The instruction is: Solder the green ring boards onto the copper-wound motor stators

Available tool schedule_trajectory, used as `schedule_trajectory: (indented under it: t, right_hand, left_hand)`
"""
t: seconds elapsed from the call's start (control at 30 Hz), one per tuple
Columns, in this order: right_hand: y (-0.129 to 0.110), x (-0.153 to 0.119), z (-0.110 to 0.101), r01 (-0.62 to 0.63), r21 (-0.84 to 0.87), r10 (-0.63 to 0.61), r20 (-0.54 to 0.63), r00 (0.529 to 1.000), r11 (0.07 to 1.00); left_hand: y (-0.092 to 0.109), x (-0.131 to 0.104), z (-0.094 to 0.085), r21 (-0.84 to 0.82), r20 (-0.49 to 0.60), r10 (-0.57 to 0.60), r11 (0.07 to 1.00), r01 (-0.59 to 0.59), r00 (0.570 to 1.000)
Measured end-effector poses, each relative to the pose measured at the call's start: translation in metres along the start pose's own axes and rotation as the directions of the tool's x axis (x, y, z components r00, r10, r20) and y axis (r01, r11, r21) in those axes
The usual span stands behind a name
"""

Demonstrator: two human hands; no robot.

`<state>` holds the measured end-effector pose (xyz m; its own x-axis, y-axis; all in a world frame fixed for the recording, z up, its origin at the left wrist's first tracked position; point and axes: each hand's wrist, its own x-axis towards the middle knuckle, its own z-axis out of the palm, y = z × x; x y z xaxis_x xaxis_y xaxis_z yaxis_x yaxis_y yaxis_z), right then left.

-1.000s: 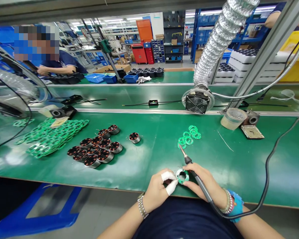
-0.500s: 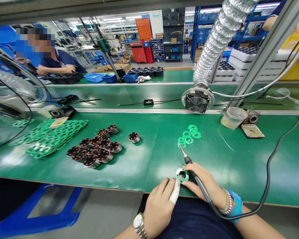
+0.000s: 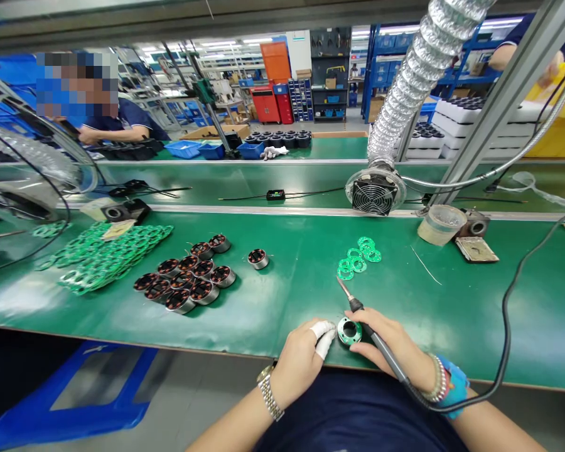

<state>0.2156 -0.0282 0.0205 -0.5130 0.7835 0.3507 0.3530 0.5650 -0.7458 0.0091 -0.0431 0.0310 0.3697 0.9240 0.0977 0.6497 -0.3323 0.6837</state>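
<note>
A motor stator with a green and white ring board on top (image 3: pixel 349 331) sits near the front edge of the green table. My right hand (image 3: pixel 390 345) grips a soldering iron (image 3: pixel 381 351), its tip pointing up and left, while thumb and finger rest at the stator's right side. Just left of the stator is my left hand (image 3: pixel 306 351), fingers curled together, two fingertips in white covers; whether it pinches a fine wire is too small to tell. Beyond the iron's tip lie several loose green ring boards (image 3: pixel 358 256).
Several copper-wound stators (image 3: pixel 183 279) stand left of centre, one apart (image 3: pixel 258 258). Green boards (image 3: pixel 108 251) are heaped farther left. A fan (image 3: pixel 373 193) hangs behind, with a plastic tub (image 3: pixel 441 225) and sponge tray (image 3: pixel 476 249) at right. A person sits across, upper left.
My left hand has drawn back left from the ring board, its fingers now curled. The stator shows more plainly. The head view has shifted slightly.
</note>
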Motion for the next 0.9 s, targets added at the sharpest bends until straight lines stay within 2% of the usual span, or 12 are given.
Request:
schedule_trajectory:
  t: [0.1, 0.2, 0.27, 0.33, 0.4, 0.5, 0.57, 0.63, 0.7, 0.77, 0.83, 0.9]
  right_hand:
    - [0.001, -0.001, 0.007, 0.014, -0.028, -0.015, -0.035, 0.999, 1.0]
    - [0.001, -0.001, 0.008, 0.028, -0.041, -0.03, -0.054, 0.998, 0.999]
    - [0.0, 0.0, 0.006, 0.03, -0.034, -0.032, -0.059, 0.998, 0.999]
    - [-0.001, 0.001, 0.005, 0.026, -0.019, -0.027, -0.063, 0.998, 0.999]
    - [-0.001, 0.002, 0.005, 0.021, -0.008, -0.022, -0.065, 0.998, 1.0]
    - [0.0, 0.001, 0.005, 0.016, -0.01, -0.017, -0.067, 0.998, 1.0]
    - [0.0, 0.001, 0.006, 0.017, -0.015, -0.018, -0.068, 0.998, 1.0]
    - [0.001, 0.001, 0.006, 0.022, -0.021, -0.023, -0.069, 0.997, 1.0]
    - [0.001, 0.001, 0.007, 0.024, -0.025, -0.026, -0.072, 0.997, 0.999]
    - [0.001, 0.001, 0.007, 0.023, -0.028, -0.025, -0.079, 0.997, 0.999]
    - [0.001, 0.001, 0.006, 0.024, -0.028, -0.026, -0.086, 0.996, 0.999]
    - [0.001, 0.001, 0.006, 0.03, -0.026, -0.032, -0.087, 0.996, 0.999]
  left_hand:
    - [0.003, 0.009, 0.001, -0.113, 0.074, -0.101, 0.988, 0.108, 0.992]
    - [0.003, 0.017, 0.003, -0.4, 0.297, -0.312, 0.817, 0.414, 0.902]
    - [0.001, 0.018, 0.001, -0.441, 0.364, -0.331, 0.762, 0.474, 0.871]
    - [-0.004, 0.015, -0.003, -0.326, 0.268, -0.218, 0.896, 0.301, 0.938]
    - [-0.01, 0.011, -0.008, -0.109, 0.144, 0.002, 0.994, 0.014, 0.99]
    - [-0.021, 0.007, -0.011, 0.163, 0.067, 0.278, 0.945, -0.285, 0.958]
    - [-0.024, 0.008, -0.011, 0.258, 0.07, 0.363, 0.893, -0.369, 0.929]
    - [-0.02, 0.011, -0.011, 0.26, 0.089, 0.354, 0.894, -0.365, 0.931]
    - [-0.012, 0.016, -0.009, 0.133, 0.099, 0.223, 0.963, -0.235, 0.97]
    - [-0.003, 0.023, -0.005, -0.146, 0.147, -0.051, 0.987, 0.072, 0.988]
    - [0.004, 0.027, -0.001, -0.455, 0.299, -0.339, 0.771, 0.446, 0.892]
    - [0.006, 0.028, 0.001, -0.616, 0.473, -0.446, 0.449, 0.647, 0.76]
